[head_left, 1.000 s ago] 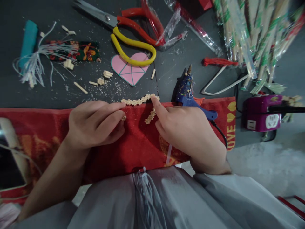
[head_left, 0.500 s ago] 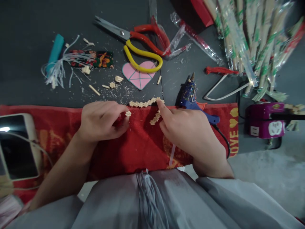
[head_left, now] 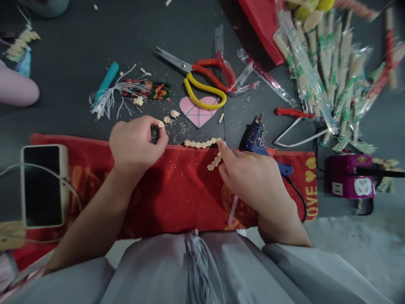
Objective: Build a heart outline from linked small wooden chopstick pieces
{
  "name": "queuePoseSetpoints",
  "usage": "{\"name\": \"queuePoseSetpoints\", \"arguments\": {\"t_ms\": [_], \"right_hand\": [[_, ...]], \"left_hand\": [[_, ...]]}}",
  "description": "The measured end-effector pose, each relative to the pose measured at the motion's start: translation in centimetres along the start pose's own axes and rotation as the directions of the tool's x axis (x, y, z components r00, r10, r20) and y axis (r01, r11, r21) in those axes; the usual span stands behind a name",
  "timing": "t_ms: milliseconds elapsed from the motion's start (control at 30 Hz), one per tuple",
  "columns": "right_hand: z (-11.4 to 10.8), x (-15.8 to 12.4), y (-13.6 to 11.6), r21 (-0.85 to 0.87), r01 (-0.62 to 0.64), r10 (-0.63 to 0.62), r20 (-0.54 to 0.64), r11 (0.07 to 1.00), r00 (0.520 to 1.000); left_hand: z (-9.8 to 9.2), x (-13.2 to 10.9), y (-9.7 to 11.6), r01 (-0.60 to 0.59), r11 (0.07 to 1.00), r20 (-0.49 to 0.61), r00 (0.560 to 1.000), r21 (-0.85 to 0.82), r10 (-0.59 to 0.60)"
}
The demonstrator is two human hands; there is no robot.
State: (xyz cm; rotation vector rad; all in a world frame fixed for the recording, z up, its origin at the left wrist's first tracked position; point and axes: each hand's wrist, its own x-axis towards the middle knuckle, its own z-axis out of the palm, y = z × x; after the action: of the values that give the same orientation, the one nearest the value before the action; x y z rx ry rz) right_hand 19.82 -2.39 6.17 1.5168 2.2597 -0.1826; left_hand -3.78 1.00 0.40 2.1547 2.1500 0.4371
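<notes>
A curved strip of small cream wooden pieces (head_left: 202,144) lies along the far edge of a red towel (head_left: 177,190). My right hand (head_left: 249,175) rests on the towel, its index finger pressing the strip's right end; a shorter strip (head_left: 214,161) lies beside that finger. My left hand (head_left: 136,141) is at the towel's far edge, fingers pinched on a small cream piece (head_left: 160,124) among loose bits and sawdust. A blue glue gun (head_left: 257,139) lies just right of my right hand.
Scissors with red and yellow handles (head_left: 202,78) lie beyond a pink paper heart (head_left: 198,110). Wrapped chopsticks (head_left: 329,71) are piled at the far right. A purple device (head_left: 351,175) sits at right, a phone (head_left: 42,185) at left. White threads (head_left: 107,97) lie by a teal tube (head_left: 106,81).
My left hand has left the strip's left end and moved forward to the loose bits, now pinching one. The right hand stays on the strip. The view has tilted, showing more floor.
</notes>
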Motion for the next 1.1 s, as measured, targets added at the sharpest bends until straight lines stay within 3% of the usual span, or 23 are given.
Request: {"name": "queuePoseSetpoints", "arguments": {"t_ms": [67,200,300,400,567,833,967,1100], "right_hand": [[0.0,0.0,0.0,0.003,-0.002,0.002,-0.015,1.000,1.000],[0.1,-0.2,-0.1,0.015,-0.002,0.004,-0.083,1.000,0.997],[0.2,-0.3,-0.1,0.030,-0.019,0.022,-0.121,0.999,0.992],[0.3,-0.2,-0.2,0.051,-0.019,0.026,-0.153,0.999,0.988],[0.3,-0.1,-0.3,0.064,0.014,-0.002,-0.184,0.998,0.983],[0.5,-0.2,-0.5,0.071,0.029,-0.014,-0.207,0.997,0.978],[1.0,-0.1,-0.5,0.081,0.039,-0.015,-0.283,0.996,0.959],[1.6,0.4,-0.5,0.192,0.072,0.010,-0.393,0.979,0.920]], "left_hand": [[0.4,0.1,-0.4,-0.050,0.999,-0.024,0.998,-0.008,0.050],[2.0,0.4,-1.3,-0.233,0.970,-0.240,0.948,-0.067,0.211],[3.0,0.6,-1.4,-0.269,0.960,-0.303,0.924,-0.082,0.233],[3.4,0.7,-0.7,-0.274,0.956,-0.256,0.936,-0.107,0.240],[3.2,0.6,0.3,-0.292,0.950,-0.289,0.924,-0.107,0.251],[3.7,0.6,-0.3,-0.257,0.959,-0.195,0.953,-0.123,0.230],[3.5,0.5,0.0,-0.306,0.944,-0.291,0.920,-0.121,0.261],[2.3,-0.1,1.0,-0.366,0.896,-0.316,0.906,-0.252,0.281]]}}
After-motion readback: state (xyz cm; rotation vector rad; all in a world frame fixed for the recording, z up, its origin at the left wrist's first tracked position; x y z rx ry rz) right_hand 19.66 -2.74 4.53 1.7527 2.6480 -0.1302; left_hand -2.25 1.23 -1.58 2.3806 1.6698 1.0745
